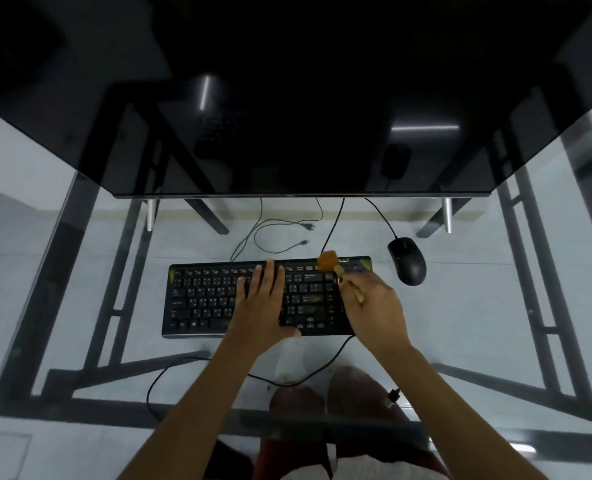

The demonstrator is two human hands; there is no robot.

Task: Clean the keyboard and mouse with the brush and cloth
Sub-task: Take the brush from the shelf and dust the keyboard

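While pinning the keyboard [253, 299] under flat left fingers [270, 271], right fingers [367, 282] clamped on brush [339, 271], sweeping top-right keys; next, probably mouse [407, 259].

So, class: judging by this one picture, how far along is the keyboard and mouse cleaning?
Nothing looks finished yet. In hand: the right hand grips a small wooden brush, its tan bristles on the upper right corner of the black keyboard, while the left hand presses flat on the keys. Left: the black mouse sits untouched to the right, and no cloth is in view.
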